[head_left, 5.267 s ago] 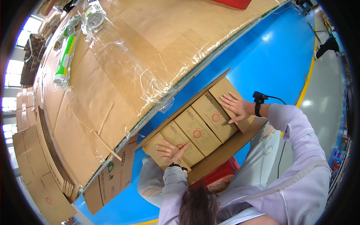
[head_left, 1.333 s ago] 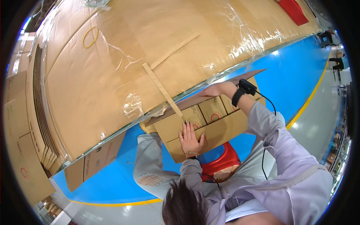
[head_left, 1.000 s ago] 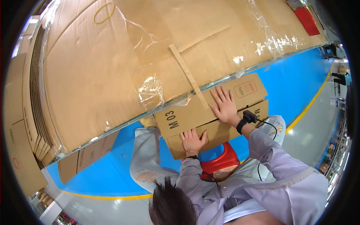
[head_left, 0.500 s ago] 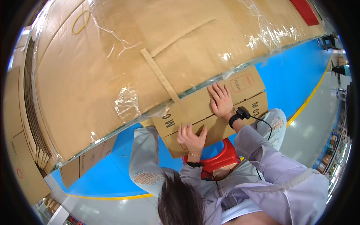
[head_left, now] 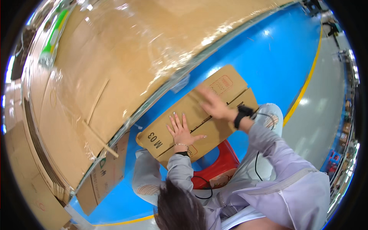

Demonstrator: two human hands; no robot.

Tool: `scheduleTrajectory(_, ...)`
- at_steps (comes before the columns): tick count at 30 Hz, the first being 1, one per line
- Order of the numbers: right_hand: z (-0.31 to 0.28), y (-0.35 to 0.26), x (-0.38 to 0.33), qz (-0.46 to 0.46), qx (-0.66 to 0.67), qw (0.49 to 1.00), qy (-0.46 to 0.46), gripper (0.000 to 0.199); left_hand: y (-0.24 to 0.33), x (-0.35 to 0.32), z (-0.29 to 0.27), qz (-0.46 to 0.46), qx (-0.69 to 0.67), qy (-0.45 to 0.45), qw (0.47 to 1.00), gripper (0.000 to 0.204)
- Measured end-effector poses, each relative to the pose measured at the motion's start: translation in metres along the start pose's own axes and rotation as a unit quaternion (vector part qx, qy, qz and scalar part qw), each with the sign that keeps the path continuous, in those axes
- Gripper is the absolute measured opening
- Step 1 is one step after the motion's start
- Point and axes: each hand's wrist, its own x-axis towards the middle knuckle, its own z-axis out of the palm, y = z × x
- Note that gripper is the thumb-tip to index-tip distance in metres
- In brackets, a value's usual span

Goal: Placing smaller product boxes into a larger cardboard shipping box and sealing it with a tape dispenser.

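1. A blue floor [head_left: 276,57] stretches beside the cardboard-covered tabletop [head_left: 126,57].
2. The left hand [head_left: 181,133] lies flat, fingers spread, on the brown carton [head_left: 220,132], gripping nothing.
3. The right hand [head_left: 215,107], blurred, is open over the carton; contact is unclear.
4. The carton, top flaps down, sits between the tabletop and a red stool [head_left: 216,170].
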Motion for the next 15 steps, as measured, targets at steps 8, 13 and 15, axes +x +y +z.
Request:
scheduleTrajectory(8,-0.359,0.201,-0.072,0.317,0.068,0.84,0.435,0.066,0.022,0.012,-0.003,-0.025,0.04,-0.096,0.994,0.144)
scheduleTrajectory(13,-0.22,0.208,-0.091,0.337,0.212,0.891,0.219,0.075,0.019,0.012,-0.007,-0.038,0.065,-0.126,0.989,0.144)
scheduleTrajectory(15,-0.146,0.117,-0.036,0.54,0.22,0.81,-0.059,0.082,-0.006,0.005,-0.006,-0.057,0.098,-0.125,0.986,0.143)
